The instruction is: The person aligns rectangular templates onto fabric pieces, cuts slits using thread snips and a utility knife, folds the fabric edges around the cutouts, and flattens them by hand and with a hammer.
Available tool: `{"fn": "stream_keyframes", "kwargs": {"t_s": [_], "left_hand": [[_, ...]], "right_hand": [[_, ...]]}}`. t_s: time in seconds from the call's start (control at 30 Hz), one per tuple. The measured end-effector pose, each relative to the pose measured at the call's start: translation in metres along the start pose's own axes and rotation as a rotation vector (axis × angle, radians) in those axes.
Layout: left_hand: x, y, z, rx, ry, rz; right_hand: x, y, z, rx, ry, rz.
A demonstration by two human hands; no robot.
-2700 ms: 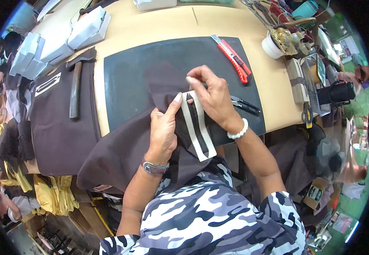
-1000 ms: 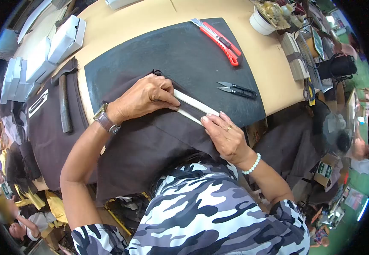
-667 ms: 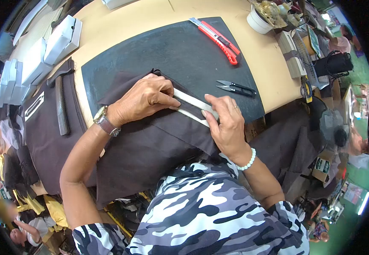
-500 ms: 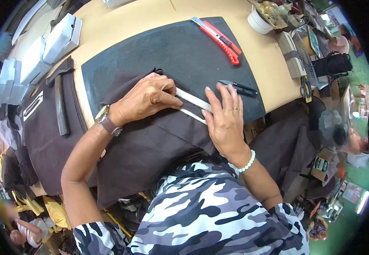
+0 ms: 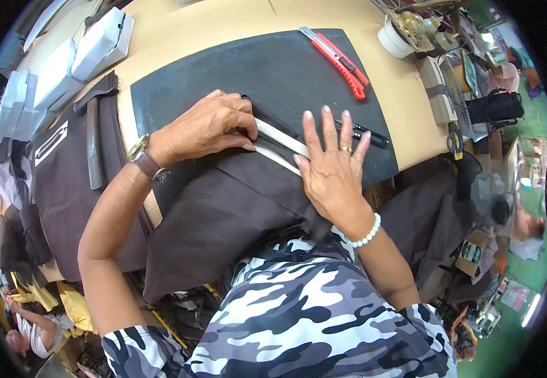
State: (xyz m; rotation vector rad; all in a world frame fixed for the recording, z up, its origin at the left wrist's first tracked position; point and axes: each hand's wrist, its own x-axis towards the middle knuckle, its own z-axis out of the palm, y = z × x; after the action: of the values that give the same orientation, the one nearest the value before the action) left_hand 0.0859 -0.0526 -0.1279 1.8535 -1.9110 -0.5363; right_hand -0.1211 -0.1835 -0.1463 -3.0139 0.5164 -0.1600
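Note:
A piece of dark brown fabric (image 5: 223, 214) lies over the near part of a dark cutting mat (image 5: 223, 75) and hangs toward my body. Two white strips, an upper one (image 5: 280, 136) and a lower one (image 5: 276, 159), run slantwise across it. At their left ends my left hand (image 5: 213, 126) is closed, thumb and fingers pinching the fabric edge. My right hand (image 5: 338, 173) rests flat with fingers spread over the strips' right ends, which it covers. Thread snips (image 5: 377, 137) lie partly hidden behind its fingers. A red utility knife (image 5: 339, 63) sits farther back on the mat.
To the left, a hammer (image 5: 93, 142) rests on folded brown cloth (image 5: 65, 195), near several white boxes (image 5: 100, 47). A white tub (image 5: 394, 40) stands at the back right, and scissors (image 5: 455, 146) hang at the table's right edge. Another person (image 5: 40, 331) is at lower left.
My right hand's fingers have spread and flattened over the strips. My left hand keeps its pinch on the fabric. The view has shifted slightly.

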Motion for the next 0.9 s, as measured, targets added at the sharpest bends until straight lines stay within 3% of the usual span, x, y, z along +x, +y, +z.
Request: {"fn": "stream_keyframes", "kwargs": {"t_s": [0.23, 0.4, 0.9], "left_hand": [[-0.005, -0.001, 0.001, 0.023, 0.056, 0.007], [-0.02, -0.017, -0.006, 0.066, 0.156, -0.075], [-0.029, -0.02, 0.001, 0.096, 0.219, -0.065]], "right_hand": [[0.047, -0.036, 0.019, 0.018, 0.113, -0.145], [0.027, -0.02, 0.015, 0.043, 0.078, -0.059], [0.064, -0.043, 0.023, 0.058, 0.161, -0.241]]}}
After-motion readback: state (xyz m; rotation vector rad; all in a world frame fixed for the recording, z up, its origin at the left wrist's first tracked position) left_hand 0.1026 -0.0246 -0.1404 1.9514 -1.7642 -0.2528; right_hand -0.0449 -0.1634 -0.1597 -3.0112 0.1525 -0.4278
